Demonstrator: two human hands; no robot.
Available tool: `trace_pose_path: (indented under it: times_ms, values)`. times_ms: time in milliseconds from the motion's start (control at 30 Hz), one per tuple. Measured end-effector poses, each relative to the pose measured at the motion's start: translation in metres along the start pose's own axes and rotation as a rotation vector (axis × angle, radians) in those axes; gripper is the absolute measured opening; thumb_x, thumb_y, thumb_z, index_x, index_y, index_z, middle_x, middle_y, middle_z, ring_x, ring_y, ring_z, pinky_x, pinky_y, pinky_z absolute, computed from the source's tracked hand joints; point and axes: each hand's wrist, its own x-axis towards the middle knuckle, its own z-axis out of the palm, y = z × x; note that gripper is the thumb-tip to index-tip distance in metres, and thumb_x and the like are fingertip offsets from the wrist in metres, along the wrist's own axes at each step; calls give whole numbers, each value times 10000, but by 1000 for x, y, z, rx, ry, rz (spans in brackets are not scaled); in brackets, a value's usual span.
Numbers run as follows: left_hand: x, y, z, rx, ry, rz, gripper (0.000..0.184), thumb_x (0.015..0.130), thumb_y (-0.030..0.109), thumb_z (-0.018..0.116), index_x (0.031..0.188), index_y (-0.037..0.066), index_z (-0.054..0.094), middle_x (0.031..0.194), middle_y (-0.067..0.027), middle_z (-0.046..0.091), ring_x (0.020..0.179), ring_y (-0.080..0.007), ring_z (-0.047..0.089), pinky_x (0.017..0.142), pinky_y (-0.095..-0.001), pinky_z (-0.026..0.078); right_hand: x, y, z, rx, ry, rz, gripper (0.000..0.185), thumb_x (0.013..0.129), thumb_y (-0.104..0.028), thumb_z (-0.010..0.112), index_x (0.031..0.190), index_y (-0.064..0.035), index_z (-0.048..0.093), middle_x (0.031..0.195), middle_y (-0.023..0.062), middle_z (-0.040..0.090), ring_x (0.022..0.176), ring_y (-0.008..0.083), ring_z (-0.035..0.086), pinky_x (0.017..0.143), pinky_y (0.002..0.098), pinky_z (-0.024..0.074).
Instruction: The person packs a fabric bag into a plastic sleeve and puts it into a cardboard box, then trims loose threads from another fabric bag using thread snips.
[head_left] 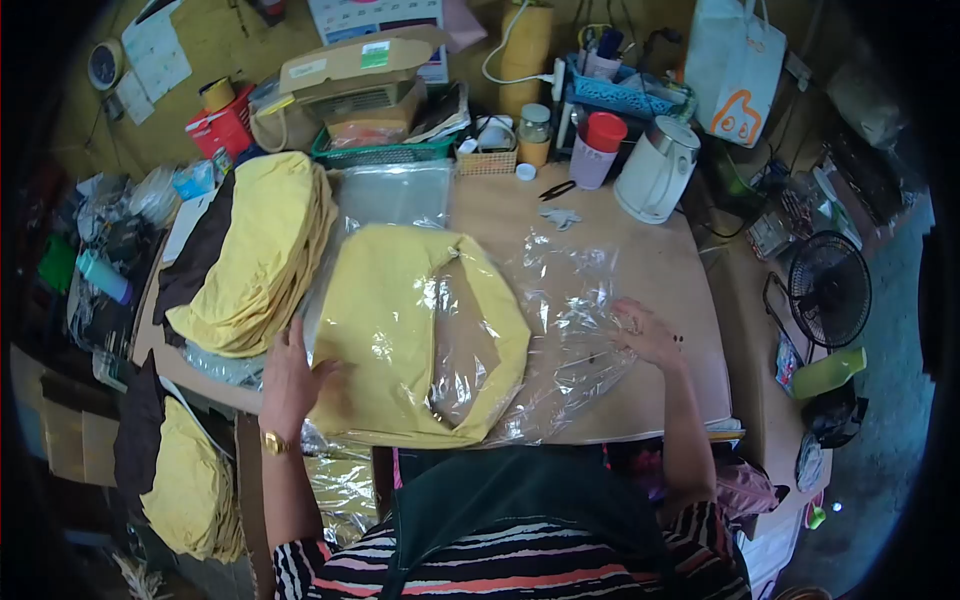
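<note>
A folded yellow cloth piece [380, 300] with a looped, handle-like strip lies flat on the brown table, inside or under a clear plastic bag [575, 300]; the shine makes it hard to tell which. My left hand [288, 385] is at the cloth's left edge, fingers stretched upward and thumb out toward the cloth, slightly blurred. On the right, my right hand [648, 335] rests on the crinkled end of the plastic with its fingers apart. A stack of yellow cloth pieces with dark brown parts [260, 240] sits beyond my left hand.
Flat clear plastic sheets [395, 195] lie behind the cloth. Along the back stand a green basket [385, 152], a red-lidded cup [597, 150] and a white kettle [657, 170]. Black snips [557, 190] lie nearby. Another yellow stack [190, 480] is lower left; a fan [830, 290] stands right.
</note>
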Motion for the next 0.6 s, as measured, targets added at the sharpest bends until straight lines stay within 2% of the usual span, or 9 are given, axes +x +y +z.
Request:
trace_pose_path:
  times_ms: [33, 133, 267, 333, 367, 433, 500, 567, 600]
  values:
    - [-1, 18, 1, 5, -2, 18, 962, 772, 333, 776, 1488, 26, 213, 1425, -320, 357, 1338, -422, 366, 1066, -472, 368, 3, 6, 3, -117, 9, -109, 581, 823, -304, 711, 1301, -25, 536, 1078, 109, 628, 967, 224, 617, 868, 338, 490]
    - [-7, 80, 31, 244, 75, 325, 838, 881, 635, 459, 1523, 157, 211, 1566, -193, 172, 1454, -391, 98, 1103, -665, 60, 40, -10, -24, 437, 339, 317, 761, 828, -375, 719, 1417, -43, 368, 1111, 127, 591, 968, 242, 594, 844, 360, 487]
    - [15, 78, 110, 210, 118, 235, 840, 877, 629, 466, 1524, 157, 212, 1581, -191, 112, 1449, -434, 44, 1072, -710, 39, 98, -30, -9, 315, 428, 449, 635, 841, -381, 705, 1322, -46, 460, 1092, 121, 614, 920, 217, 612, 767, 330, 494]
    - [15, 75, 123, 204, 125, 211, 854, 867, 632, 477, 1524, 156, 212, 1582, -190, 106, 1449, -434, 41, 1067, -715, 40, 127, -21, -7, 585, -395, 341, 447, 866, -358, 676, 1167, -49, 561, 1022, 102, 629, 897, 176, 616, 724, 317, 502]
    - [16, 72, 126, 198, 123, 177, 868, 858, 636, 489, 1524, 154, 212, 1583, -189, 99, 1449, -434, 38, 1063, -721, 41, 145, 3, -8, 592, -392, 344, 447, 866, -358, 676, 1167, -49, 561, 1022, 102, 629, 897, 176, 616, 724, 317, 502]
    - [15, 68, 132, 205, 133, 170, 876, 851, 632, 502, 1526, 159, 205, 1584, -189, 89, 1450, -428, 38, 1061, -723, 51, 169, 74, -27, 854, 92, 182, 289, 887, -302, 651, 1035, -58, 604, 960, 65, 640, 885, 151, 611, 698, 302, 499]
    - [15, 70, 130, 170, 160, 170, 870, 852, 627, 503, 1526, 164, 205, 1585, -185, 93, 1451, -424, 42, 1059, -725, 59, 158, 79, -65, 1335, 426, 287, 392, 896, -399, 640, 1064, -53, 566, 1028, 69, 618, 901, 195, 602, 731, 344, 509]
    - [16, 73, 129, 200, 135, 149, 855, 859, 623, 498, 1524, 167, 215, 1585, -182, 99, 1451, -421, 49, 1060, -725, 62, 100, 29, -84, 1364, 441, 573, 585, 879, -549, 605, 1176, -55, 505, 1148, 95, 573, 956, 248, 589, 788, 389, 507]
    - [16, 72, 131, 205, 150, 154, 848, 862, 623, 495, 1522, 167, 221, 1585, -179, 102, 1450, -422, 53, 1060, -725, 62, 71, 19, -75, 1442, 181, 374, 656, 872, -604, 568, 1211, -51, 471, 1187, 111, 546, 994, 272, 577, 825, 424, 501]
